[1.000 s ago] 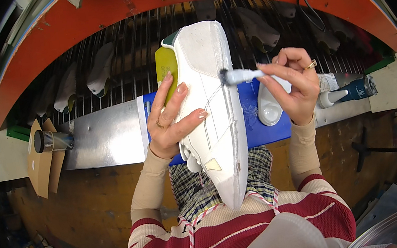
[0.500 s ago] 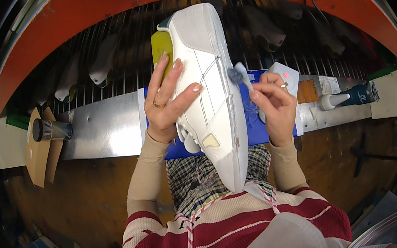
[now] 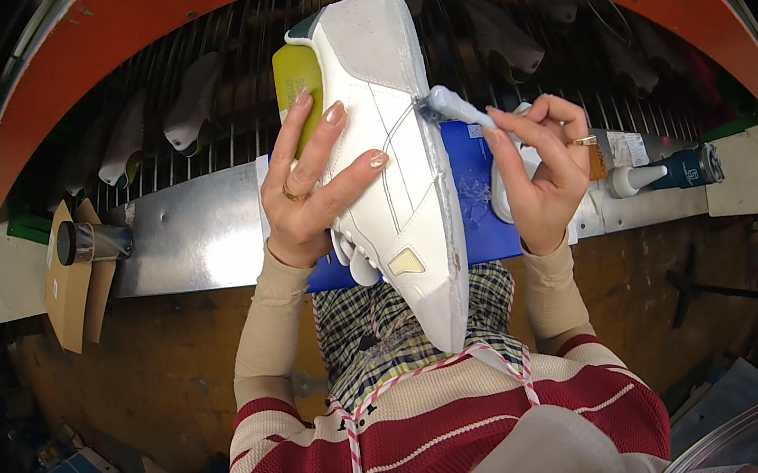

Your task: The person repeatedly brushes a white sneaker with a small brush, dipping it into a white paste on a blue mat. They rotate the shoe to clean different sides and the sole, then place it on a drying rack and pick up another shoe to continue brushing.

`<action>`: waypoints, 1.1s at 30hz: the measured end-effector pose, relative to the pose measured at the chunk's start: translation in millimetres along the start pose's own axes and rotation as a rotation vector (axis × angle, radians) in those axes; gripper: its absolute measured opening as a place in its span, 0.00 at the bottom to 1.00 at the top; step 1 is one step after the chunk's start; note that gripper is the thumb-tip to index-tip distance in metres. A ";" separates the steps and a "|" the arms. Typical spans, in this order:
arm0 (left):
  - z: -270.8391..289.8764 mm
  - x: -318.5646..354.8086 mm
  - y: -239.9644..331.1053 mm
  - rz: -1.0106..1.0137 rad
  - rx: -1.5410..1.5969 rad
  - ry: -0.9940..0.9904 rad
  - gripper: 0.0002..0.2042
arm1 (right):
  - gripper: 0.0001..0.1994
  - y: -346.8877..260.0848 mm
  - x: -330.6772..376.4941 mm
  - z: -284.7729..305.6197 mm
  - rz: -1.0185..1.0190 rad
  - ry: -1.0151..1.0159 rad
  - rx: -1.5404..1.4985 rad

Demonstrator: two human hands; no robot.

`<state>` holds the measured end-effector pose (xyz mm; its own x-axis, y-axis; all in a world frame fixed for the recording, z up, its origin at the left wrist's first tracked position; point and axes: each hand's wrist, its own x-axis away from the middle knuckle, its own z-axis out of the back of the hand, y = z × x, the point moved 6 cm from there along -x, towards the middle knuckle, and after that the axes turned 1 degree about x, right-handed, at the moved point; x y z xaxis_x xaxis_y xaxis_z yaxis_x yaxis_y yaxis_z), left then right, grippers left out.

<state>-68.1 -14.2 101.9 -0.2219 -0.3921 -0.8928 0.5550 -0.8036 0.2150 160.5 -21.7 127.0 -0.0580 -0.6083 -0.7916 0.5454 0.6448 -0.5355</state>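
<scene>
Left hand (image 3: 302,199) grasping shoe (image 3: 392,187), toe (image 3: 447,314) pointing past bench (image 3: 193,242)'s near edge, long axis crossing it, right hand (image 3: 544,167) pinching brush (image 3: 458,106) against shoe.

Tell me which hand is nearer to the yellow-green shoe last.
Left. The left hand has a fingertip on the yellow-green shoe last; the right hand is off to its right, past the white sneaker, holding a brush.

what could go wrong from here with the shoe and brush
The brush has its dark bristles against the edge of the white shoe, so a slip of the right hand could smear its pale side. Only the left hand grips the shoe, so it might tilt. Its toe overlaps the checked cloth in view and might rub it.
</scene>
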 end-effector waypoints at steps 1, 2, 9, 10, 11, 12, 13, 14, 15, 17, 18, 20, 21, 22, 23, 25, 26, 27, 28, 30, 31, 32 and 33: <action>0.1 0.0 0.4 -0.005 -0.002 0.004 0.24 | 0.11 -1.3 -5.4 0.2 0.038 0.004 0.041; 0.2 0.1 1.0 -0.010 -0.003 0.007 0.24 | 0.12 -1.9 -11.0 -0.2 0.072 0.012 0.059; 2.3 -2.2 1.1 0.000 0.012 0.028 0.23 | 0.11 1.5 -29.5 2.5 0.112 -0.092 -0.034; 3.0 -2.4 0.7 0.003 0.013 0.035 0.23 | 0.11 2.4 -29.0 3.3 0.102 -0.123 -0.034; 3.5 -2.8 0.1 0.006 0.015 0.043 0.23 | 0.11 3.3 -28.1 4.5 0.085 -0.152 -0.038; 3.5 -3.0 -0.7 0.007 0.017 0.051 0.23 | 0.10 4.3 -27.0 5.7 0.071 -0.177 -0.044; 3.4 -3.1 -1.3 0.006 0.008 0.056 0.24 | 0.10 4.4 -25.5 6.8 0.065 -0.199 -0.054; 3.4 -3.1 -2.3 0.004 -0.001 0.061 0.24 | 0.10 4.3 -24.0 7.9 0.062 -0.217 -0.068; 3.3 -3.1 -3.3 0.002 -0.010 0.066 0.24 | 0.10 4.2 -22.5 8.8 0.062 -0.232 -0.082; 3.1 -2.8 -5.4 0.003 -0.014 0.072 0.24 | 0.10 3.9 -18.9 11.2 0.036 -0.263 -0.101; 2.9 -2.6 -6.3 0.003 -0.016 0.076 0.24 | 0.10 3.5 -17.0 12.3 0.026 -0.277 -0.112; 2.5 -1.9 -7.7 0.003 -0.018 0.086 0.24 | 0.10 3.2 -13.3 15.0 -0.003 -0.286 -0.146; 2.1 -1.7 -8.5 0.003 -0.019 0.091 0.23 | 0.10 2.6 -11.0 16.2 -0.017 -0.290 -0.163; 1.5 -1.5 -9.4 0.000 -0.028 0.091 0.23 | 0.09 4.2 -7.8 17.3 -0.079 -0.309 -0.173; 0.6 -1.3 -10.7 -0.003 -0.037 0.091 0.23 | 0.09 5.0 -3.8 18.6 -0.141 -0.328 -0.183; -1.9 -1.1 -14.1 -0.009 -0.052 0.102 0.23 | 0.08 6.1 8.2 21.5 -0.312 -0.306 -0.255; -3.4 -0.8 -16.2 -0.010 -0.058 0.113 0.24 | 0.08 5.5 18.7 20.3 -0.422 -0.265 -0.318; -5.0 -0.4 -18.0 -0.011 -0.063 0.122 0.24 | 0.07 5.3 29.3 19.1 -0.534 -0.222 -0.379; -6.5 0.2 -19.5 -0.013 -0.067 0.132 0.24 | 0.08 3.5 36.9 16.2 -0.586 -0.229 -0.422; -9.1 1.8 -21.4 -0.016 -0.073 0.153 0.24 | 0.08 -0.7 48.1 13.7 -0.618 -0.202 -0.428; -10.3 2.5 -22.4 -0.012 -0.065 0.154 0.25 | 0.08 -1.7 52.2 11.7 -0.634 -0.187 -0.431; -10.8 3.0 -23.4 -0.008 -0.058 0.155 0.25 | 0.09 -2.9 53.0 10.0 -0.609 -0.165 -0.427; -11.2 3.6 -23.9 -0.005 -0.051 0.155 0.25 | 0.09 -5.1 49.7 11.1 -0.527 -0.170 -0.356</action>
<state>-73.2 8.6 89.1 -0.1005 -0.3109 -0.9451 0.5947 -0.7803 0.1934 164.1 -60.4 93.6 -0.0931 -0.9302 -0.3549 0.1683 0.3366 -0.9265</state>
